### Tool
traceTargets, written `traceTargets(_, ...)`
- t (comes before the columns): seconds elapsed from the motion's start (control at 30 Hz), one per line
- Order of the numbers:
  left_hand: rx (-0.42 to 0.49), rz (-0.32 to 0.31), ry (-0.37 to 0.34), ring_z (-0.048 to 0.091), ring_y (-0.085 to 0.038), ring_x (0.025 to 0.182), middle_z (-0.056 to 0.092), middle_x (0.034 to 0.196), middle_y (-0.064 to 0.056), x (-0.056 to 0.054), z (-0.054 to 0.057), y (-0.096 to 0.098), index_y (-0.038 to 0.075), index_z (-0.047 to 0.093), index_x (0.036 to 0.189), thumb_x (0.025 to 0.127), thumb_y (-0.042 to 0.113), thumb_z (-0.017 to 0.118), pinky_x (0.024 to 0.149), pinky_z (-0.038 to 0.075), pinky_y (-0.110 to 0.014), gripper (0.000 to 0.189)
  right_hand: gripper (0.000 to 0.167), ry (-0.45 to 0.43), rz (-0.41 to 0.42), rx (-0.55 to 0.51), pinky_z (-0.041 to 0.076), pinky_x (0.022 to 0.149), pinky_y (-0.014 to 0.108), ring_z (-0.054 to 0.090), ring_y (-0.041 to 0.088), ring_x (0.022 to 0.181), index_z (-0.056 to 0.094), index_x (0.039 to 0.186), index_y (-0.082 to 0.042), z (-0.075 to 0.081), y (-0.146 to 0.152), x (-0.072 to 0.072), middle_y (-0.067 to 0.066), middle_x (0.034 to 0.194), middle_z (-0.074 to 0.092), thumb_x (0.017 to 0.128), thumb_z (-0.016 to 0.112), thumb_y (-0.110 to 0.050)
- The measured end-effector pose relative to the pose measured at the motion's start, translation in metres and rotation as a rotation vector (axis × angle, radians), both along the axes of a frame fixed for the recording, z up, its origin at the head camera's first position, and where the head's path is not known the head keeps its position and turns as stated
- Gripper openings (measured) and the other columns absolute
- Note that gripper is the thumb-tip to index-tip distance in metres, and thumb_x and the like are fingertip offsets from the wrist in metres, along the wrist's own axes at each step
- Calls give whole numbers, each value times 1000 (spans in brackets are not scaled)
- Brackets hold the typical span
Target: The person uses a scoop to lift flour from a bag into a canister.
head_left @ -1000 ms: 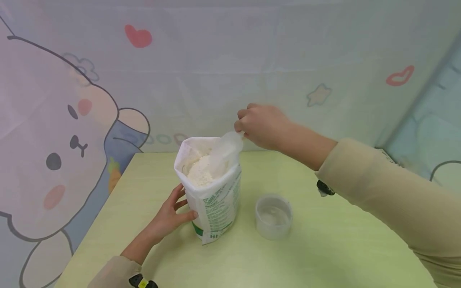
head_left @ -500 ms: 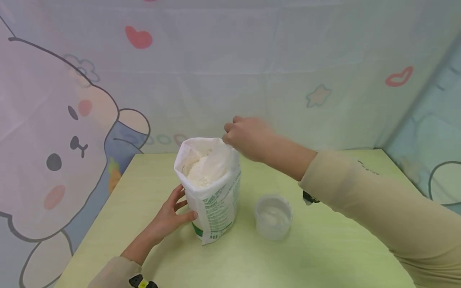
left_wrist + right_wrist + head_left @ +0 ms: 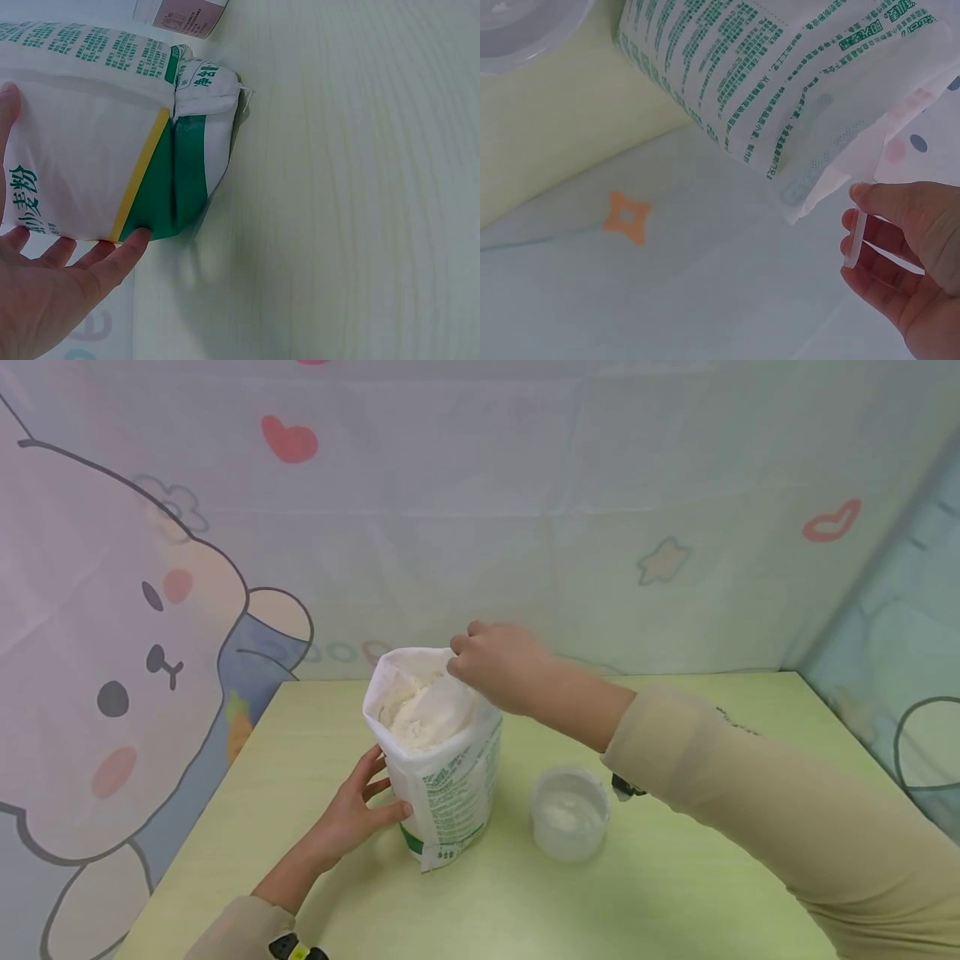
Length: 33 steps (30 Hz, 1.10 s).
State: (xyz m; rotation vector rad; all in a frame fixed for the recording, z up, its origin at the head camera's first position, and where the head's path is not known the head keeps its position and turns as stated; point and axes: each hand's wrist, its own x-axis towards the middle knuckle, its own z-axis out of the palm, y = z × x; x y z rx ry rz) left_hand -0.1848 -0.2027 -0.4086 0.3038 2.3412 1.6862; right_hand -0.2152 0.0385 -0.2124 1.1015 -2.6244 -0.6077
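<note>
A white flour bag with green print stands upright on the table, its top open and flour showing inside. My left hand holds the bag's left side, thumb on the front; in the left wrist view its fingertips press the lower side. My right hand, above the bag's far right rim, pinches the thin handle of a translucent scoop between thumb and fingers. The scoop's bowl reaches down into the flour and is partly hidden. Right of the bag sits a round clear tub with some flour in it.
The pale yellow-green table ends at a printed cloth backdrop behind the bag. In the left wrist view, a container with a pink label stands beyond the bag.
My right hand has moved left and down, taking the scoop from the bag's right rim deeper into the flour. White flour now shows in the tub. My left hand stays on the bag.
</note>
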Motion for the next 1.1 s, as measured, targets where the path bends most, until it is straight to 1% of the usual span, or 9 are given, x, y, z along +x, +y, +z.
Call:
traceTargets(0.17, -6, 2, -3, 25, -41, 134, 16, 151, -9, 1, 1, 1, 34, 12, 146, 79, 25, 73, 95, 40, -57, 90, 31, 13, 12, 12, 54, 75, 31, 56, 21, 92, 65, 109, -16, -4, -4, 2, 2, 102, 62, 79, 71, -11)
traceTargets(0.4, -12, 6, 1, 26, -41, 134, 18, 151, -7, -1, -1, 0, 35, 13, 145, 78, 27, 74, 95, 40, -57, 90, 31, 13, -8, 37, 54, 74, 40, 56, 21, 95, 63, 110, -17, -8, -8, 7, 2, 104, 61, 80, 70, -12)
traceTargets(0.6, -12, -1, 7, 26, -41, 134, 17, 151, -8, -1, -1, 0, 34, 13, 145, 79, 27, 73, 94, 41, -56, 91, 28, 7, -14, 21, 54, 74, 38, 56, 22, 93, 64, 110, -16, -11, -7, 5, 3, 103, 61, 82, 68, -11)
traceTargets(0.77, -3, -6, 11, 26, -41, 134, 17, 151, -8, 1, 1, 1, 33, 13, 145, 79, 25, 73, 94, 41, -56, 89, 28, -27, -20, -7, 52, 75, 36, 55, 24, 94, 63, 109, -14, -9, -1, 3, 5, 103, 60, 82, 67, -8)
traceTargets(0.9, -1, -9, 13, 26, -42, 134, 17, 151, -9, 1, 1, 1, 34, 13, 145, 79, 25, 73, 94, 42, -56, 89, 25, -34, -25, -39, 53, 75, 34, 55, 24, 93, 63, 108, -12, -8, 5, 0, 6, 103, 60, 84, 64, -5)
traceTargets(1.0, -1, -10, 15, 26, -42, 133, 17, 151, -9, 0, 1, 1, 34, 14, 145, 79, 25, 73, 93, 42, -56, 89, 23, -38, -39, -81, 54, 71, 33, 55, 24, 92, 64, 109, -12, -6, 9, -1, 6, 101, 60, 87, 60, -5)
traceTargets(1.1, 0, -6, 15, 26, -42, 133, 18, 150, -8, 0, 1, 1, 34, 14, 145, 78, 25, 74, 93, 42, -56, 90, 23, -57, -58, -151, 54, 69, 33, 56, 24, 92, 65, 109, -13, -5, 15, -2, 6, 101, 61, 88, 60, -8)
